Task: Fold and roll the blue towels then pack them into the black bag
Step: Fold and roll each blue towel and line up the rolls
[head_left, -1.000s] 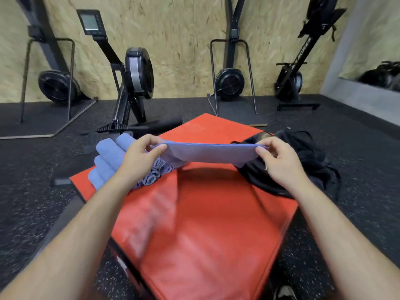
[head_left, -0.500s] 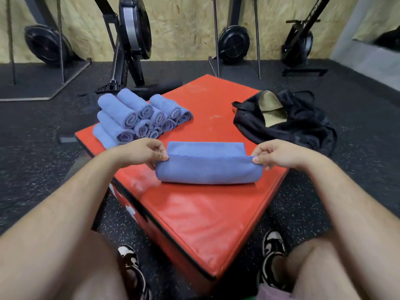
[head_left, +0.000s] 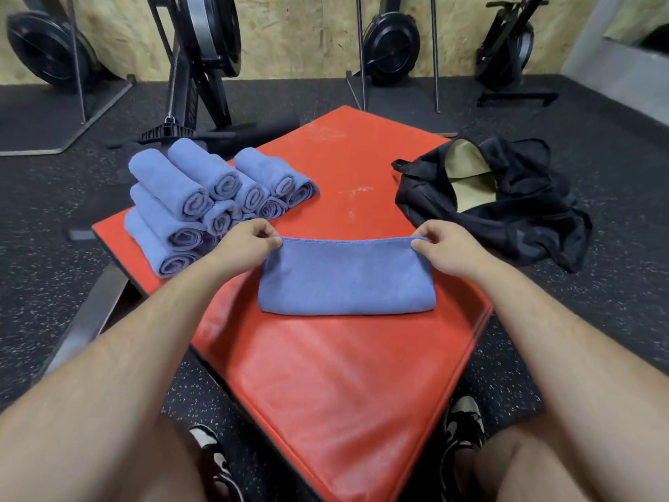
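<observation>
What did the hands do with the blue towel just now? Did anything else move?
The blue towel came down from the air onto the red mat and now lies folded flat. The left hand and right hand kept pinching its ends throughout. The pile of rolled towels and the open black bag stayed put.

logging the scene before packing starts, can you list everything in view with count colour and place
folded towel: one, blue, flat on the middle of the pad
rolled towels: stacked pile, about ten, blue, pad's left corner
bag: one, black with tan lining, open, pad's right corner
pad: one, red, on the floor
floor: black, speckled
exercise machines: at least four, black, along the far wall
shoes: two, black and white, on the floor by the pad's near edges
left hand: pinches the folded towel's far left corner
right hand: pinches its far right corner
</observation>
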`<state>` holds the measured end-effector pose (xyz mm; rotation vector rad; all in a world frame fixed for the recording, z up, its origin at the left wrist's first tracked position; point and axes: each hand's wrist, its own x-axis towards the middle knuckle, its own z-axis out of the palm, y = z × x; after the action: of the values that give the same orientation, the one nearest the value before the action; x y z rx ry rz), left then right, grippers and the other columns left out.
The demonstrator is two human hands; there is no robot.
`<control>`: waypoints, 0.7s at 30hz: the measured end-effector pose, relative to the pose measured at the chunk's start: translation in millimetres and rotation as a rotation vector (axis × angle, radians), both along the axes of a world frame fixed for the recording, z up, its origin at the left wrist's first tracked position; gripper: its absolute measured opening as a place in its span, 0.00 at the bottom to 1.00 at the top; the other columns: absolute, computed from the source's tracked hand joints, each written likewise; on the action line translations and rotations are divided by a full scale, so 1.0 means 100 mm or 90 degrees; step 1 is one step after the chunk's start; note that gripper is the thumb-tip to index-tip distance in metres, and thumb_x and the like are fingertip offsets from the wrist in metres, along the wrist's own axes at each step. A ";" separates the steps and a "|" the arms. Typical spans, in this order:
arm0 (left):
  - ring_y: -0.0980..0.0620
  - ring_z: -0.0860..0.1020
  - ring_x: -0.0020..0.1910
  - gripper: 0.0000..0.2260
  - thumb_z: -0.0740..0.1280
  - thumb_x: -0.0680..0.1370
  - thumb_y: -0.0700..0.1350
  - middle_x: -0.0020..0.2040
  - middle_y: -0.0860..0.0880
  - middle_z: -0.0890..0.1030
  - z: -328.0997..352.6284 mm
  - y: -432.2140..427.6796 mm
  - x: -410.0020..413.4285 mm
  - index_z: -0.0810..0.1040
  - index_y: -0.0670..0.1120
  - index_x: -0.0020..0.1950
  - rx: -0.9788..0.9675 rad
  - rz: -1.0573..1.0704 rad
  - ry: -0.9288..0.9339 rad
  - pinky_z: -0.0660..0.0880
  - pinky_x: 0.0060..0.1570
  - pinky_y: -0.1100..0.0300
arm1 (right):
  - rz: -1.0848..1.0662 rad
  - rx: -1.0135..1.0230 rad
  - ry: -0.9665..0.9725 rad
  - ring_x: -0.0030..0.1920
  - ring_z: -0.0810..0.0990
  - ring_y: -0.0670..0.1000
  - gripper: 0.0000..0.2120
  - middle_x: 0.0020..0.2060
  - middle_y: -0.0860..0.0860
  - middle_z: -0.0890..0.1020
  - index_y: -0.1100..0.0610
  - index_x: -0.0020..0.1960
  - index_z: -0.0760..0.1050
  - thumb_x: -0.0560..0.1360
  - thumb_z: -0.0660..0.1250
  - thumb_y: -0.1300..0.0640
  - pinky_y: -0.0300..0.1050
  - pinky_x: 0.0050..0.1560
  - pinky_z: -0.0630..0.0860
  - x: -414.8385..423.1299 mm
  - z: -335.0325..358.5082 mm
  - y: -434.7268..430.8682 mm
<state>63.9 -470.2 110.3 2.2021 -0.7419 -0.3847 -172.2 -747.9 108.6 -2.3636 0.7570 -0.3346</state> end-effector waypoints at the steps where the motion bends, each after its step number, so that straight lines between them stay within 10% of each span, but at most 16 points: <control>1: 0.54 0.74 0.36 0.04 0.69 0.78 0.43 0.40 0.50 0.80 -0.03 -0.05 0.02 0.79 0.43 0.46 0.008 0.009 -0.015 0.71 0.38 0.62 | -0.006 -0.006 0.008 0.40 0.76 0.40 0.03 0.41 0.43 0.81 0.51 0.45 0.79 0.78 0.68 0.56 0.39 0.42 0.68 0.04 -0.04 -0.03; 16: 0.44 0.76 0.52 0.07 0.69 0.78 0.45 0.47 0.45 0.79 -0.41 -0.34 0.17 0.79 0.40 0.50 0.109 0.066 -0.143 0.66 0.46 0.57 | -0.081 -0.101 0.109 0.54 0.78 0.58 0.07 0.52 0.55 0.80 0.57 0.53 0.76 0.79 0.63 0.55 0.49 0.49 0.73 0.37 -0.37 -0.05; 21: 0.37 0.73 0.57 0.12 0.65 0.77 0.46 0.57 0.41 0.77 -0.41 -0.40 -0.16 0.77 0.43 0.57 0.167 0.065 -0.400 0.72 0.54 0.44 | -0.090 -0.449 0.135 0.59 0.74 0.62 0.14 0.58 0.58 0.76 0.57 0.62 0.75 0.77 0.63 0.56 0.56 0.53 0.69 0.49 -0.24 0.38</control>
<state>48.0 -510.6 69.1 2.6266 -0.9377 0.3011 -122.9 -709.5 84.2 -3.0476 1.0346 -0.4742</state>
